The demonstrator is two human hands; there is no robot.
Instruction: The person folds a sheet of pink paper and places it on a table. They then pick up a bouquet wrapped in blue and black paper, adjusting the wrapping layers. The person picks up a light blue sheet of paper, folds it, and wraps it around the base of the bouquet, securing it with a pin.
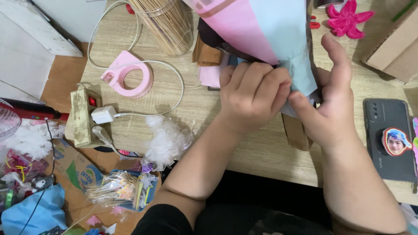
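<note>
Paper cone (pixel 261 30): pink and light blue sheets wrapped together, dark layer beneath, top centre of frame, above wooden desk (pixel 244 152).
Left hand (pixel 252 98): fingers curled, pinching blue edge at cone's base.
Right hand (pixel 331 100): thumb raised, fingertips pressing same blue edge.
Phone (pixel 387 139): face down, right edge.
Pink ring holder (pixel 128 74): upper left.

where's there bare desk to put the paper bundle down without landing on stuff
Bare wood lies on the desk below the hands, between the crumpled clear plastic and the phone. A smaller patch sits inside the white cable loop beside the pink ring. The far edge is crowded: stick jar, brown paper, pink flower, cardboard box.
</note>
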